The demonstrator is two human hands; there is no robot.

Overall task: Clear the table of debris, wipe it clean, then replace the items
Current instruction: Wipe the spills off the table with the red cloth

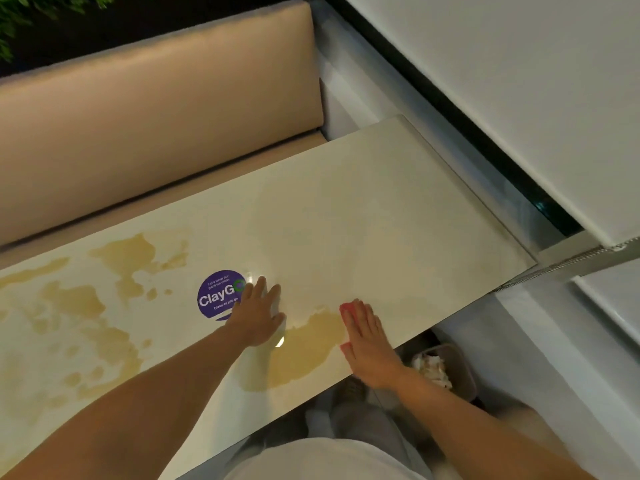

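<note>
A long cream table (398,202) carries tan liquid stains: a wide patch on the left (79,306) and a puddle (304,348) near the front edge between my hands. My right hand (367,344) lies flat with straight fingers on a red cloth (348,315), pressing it to the table just right of the puddle. My left hand (258,313) rests flat on the tabletop beside a round purple sticker (216,296), fingers straight; something pale shows under its fingers, unclear what.
A beige cushioned bench (156,126) runs along the table's far side. A grey bin (446,368) with crumpled paper stands on the floor under the table's front right edge. A white wall and window ledge (519,116) lie to the right.
</note>
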